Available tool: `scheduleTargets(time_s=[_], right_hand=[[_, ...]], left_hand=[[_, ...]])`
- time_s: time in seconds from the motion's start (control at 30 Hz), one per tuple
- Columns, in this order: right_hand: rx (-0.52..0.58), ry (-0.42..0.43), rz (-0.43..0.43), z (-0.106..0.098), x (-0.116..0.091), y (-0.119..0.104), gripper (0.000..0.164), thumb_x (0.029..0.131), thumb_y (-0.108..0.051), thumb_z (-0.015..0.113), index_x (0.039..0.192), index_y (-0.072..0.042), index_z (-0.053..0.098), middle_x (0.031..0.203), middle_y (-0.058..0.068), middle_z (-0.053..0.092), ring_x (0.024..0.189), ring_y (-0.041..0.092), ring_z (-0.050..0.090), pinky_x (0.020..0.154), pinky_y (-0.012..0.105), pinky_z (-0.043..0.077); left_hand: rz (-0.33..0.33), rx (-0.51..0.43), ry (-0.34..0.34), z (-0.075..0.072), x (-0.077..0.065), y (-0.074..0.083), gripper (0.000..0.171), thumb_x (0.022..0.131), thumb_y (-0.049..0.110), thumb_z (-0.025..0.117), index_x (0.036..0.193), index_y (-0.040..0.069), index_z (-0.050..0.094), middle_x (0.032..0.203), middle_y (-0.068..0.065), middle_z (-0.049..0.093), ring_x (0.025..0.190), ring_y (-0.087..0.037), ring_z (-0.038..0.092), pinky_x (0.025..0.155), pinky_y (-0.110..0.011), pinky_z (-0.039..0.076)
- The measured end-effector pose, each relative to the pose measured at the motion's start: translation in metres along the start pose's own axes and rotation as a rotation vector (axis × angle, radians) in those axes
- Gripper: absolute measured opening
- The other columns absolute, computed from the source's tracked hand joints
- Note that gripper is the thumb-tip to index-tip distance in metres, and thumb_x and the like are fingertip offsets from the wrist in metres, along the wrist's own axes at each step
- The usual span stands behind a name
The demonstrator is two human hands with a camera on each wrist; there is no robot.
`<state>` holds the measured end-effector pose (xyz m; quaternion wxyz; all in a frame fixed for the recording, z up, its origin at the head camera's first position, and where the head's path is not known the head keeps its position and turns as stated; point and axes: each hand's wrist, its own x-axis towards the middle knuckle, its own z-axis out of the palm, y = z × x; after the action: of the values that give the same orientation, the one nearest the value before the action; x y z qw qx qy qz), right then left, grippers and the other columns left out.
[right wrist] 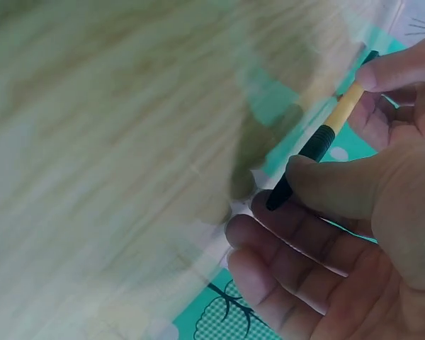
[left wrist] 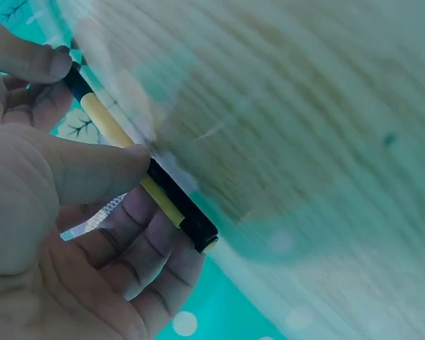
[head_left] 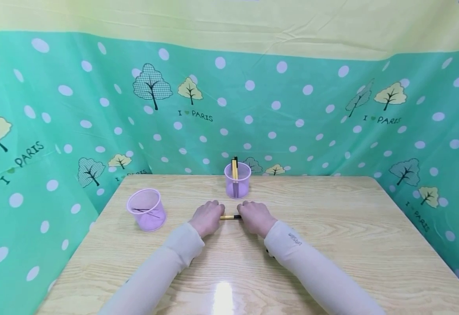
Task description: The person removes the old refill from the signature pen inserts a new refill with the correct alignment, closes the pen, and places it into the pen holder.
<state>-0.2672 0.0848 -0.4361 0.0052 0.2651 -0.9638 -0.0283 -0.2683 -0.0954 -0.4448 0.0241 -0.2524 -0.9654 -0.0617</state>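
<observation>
Both hands meet over the middle of the table, one at each end of a yellow and black pen (head_left: 229,217). My left hand (head_left: 207,217) pinches the pen's black clip end between thumb and fingers. At the other end, the black ribbed grip (right wrist: 316,144), my right hand (head_left: 255,216) pinches close to the tip with thumb and forefinger. In the left wrist view the black clip (left wrist: 180,195) runs past the left thumb. Just beyond the hands stands a purple pen cup (head_left: 237,190) with a couple of yellow and black pens (head_left: 234,169) upright in it.
A second purple cup (head_left: 151,218), left of the hands, has thin dark sticks leaning inside. Part of a small dark thing (head_left: 269,253) shows beside the right sleeve. Green dotted cloth (head_left: 261,113) hangs behind the wooden table (head_left: 332,210) and along its sides.
</observation>
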Motion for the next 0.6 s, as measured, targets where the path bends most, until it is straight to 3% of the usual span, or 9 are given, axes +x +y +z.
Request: scheduleTargets(time_s=[0.23,0.6], right_hand=[[0.053,0.042,-0.02,-0.002,-0.01,0.002,0.012,0.083,-0.003,0.066,0.091,-0.011,0.064,0.08,0.004,0.059,0.072,0.021,0.059,0.059,0.033,0.05],[0.059,0.097,-0.022,-0.001,-0.021,-0.002,0.004,0.087,-0.011,0.066,0.089,-0.012,0.065,0.077,0.001,0.055,0.067,0.018,0.055,0.053,0.03,0.047]], left_hand=[[0.016,0.023,0.035,-0.003,-0.007,0.008,0.021,0.072,-0.008,0.064,0.086,0.008,0.065,0.08,-0.006,0.055,0.075,-0.023,0.055,0.063,-0.035,0.048],[0.009,0.045,0.09,-0.007,-0.016,0.017,0.018,0.073,-0.004,0.068,0.086,0.008,0.067,0.08,-0.005,0.056,0.073,-0.022,0.054,0.063,-0.034,0.047]])
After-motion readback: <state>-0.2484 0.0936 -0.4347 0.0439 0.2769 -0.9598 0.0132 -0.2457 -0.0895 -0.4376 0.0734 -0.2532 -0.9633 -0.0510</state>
